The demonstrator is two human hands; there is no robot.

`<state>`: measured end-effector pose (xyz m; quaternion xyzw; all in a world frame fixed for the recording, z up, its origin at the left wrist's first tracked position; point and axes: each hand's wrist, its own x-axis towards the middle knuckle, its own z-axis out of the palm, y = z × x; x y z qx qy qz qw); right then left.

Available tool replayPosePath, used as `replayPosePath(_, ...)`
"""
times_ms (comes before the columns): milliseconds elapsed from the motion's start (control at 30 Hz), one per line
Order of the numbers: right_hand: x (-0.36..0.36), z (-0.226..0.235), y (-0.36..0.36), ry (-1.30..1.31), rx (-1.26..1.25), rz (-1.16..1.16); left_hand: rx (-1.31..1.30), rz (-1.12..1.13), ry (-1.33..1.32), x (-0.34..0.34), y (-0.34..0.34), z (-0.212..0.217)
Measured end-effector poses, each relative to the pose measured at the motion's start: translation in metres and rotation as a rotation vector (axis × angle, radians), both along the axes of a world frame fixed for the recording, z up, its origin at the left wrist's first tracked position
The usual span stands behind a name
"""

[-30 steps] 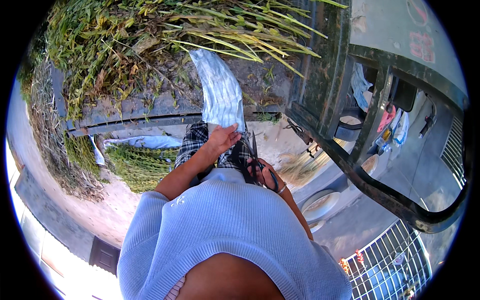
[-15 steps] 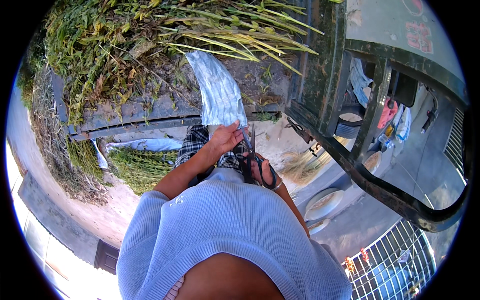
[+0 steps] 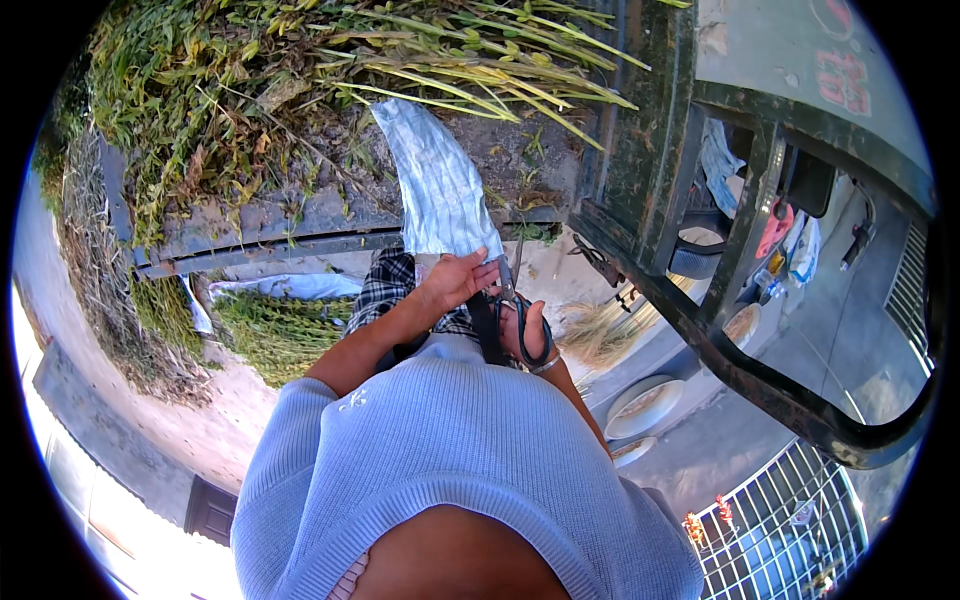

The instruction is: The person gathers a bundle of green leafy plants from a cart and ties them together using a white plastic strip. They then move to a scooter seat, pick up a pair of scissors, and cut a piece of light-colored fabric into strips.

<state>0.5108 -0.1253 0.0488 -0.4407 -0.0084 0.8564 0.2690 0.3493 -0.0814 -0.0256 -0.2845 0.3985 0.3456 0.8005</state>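
The left hand point(image 3: 455, 282) pinches the lower edge of the pale cloth point(image 3: 432, 185); just right of the cloth's edge, right hand point(image 3: 525, 335) fingers grip black-handled scissors point(image 3: 512, 300).

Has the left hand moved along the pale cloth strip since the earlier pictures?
Yes, slightly. The left hand has shifted right, toward the scissors in the right hand, while gripping the lower end of the pale cloth strip.

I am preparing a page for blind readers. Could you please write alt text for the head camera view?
Seen from above, a person in a light blue sweater holds a strip of pale cloth with the left hand and black-handled scissors in the right hand. Cut green plants lie heaped ahead, beside a dark metal cart frame.
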Motion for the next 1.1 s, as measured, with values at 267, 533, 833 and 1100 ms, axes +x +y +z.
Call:
replayPosePath(267,-0.013,0.014,0.006,-0.27,-0.035,0.031,0.029,-0.118,0.253,0.0,0.002,-0.009)
replayPosePath(533,-0.014,0.04,0.028,-0.489,0.08,0.293,0.122,-0.188,0.297,-0.006,-0.004,-0.014)
replayPosePath(833,0.01,0.009,0.017,-0.302,0.193,0.23,-0.01,-0.068,0.113,-0.008,-0.003,-0.016)
replayPosePath(1100,0.047,0.005,-0.019,-0.603,0.513,0.667,-0.029,0.062,0.028,-0.01,0.005,-0.008)
